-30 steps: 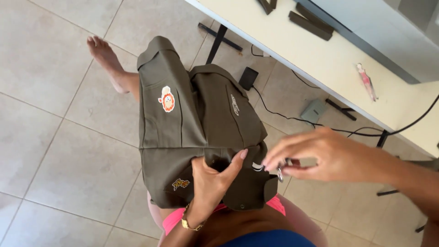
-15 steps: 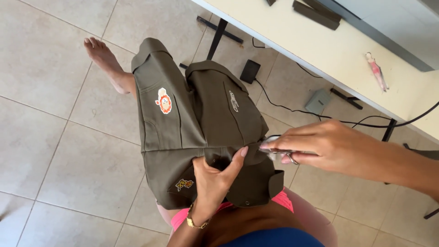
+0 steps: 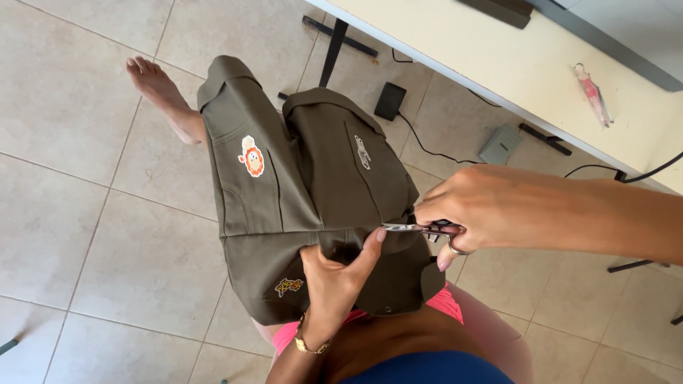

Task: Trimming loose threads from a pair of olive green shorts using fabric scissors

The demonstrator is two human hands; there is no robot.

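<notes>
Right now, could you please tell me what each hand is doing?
Left hand: closed, pinching the olive garment on the lap.
Right hand: closed on small scissors, tips at the fabric.

Across your lap, at the centre of the frame, lies a pair of olive-green shorts with a round orange patch on one leg and a small yellow patch lower down. Your left hand pinches a fold of the fabric near the waistband, thumb raised. Your right hand, reaching in from the right, grips small scissors whose blades point left and touch the cloth just beside your left thumb. A pale table crosses the upper right, a black foot pedal on the tiles beneath it.
</notes>
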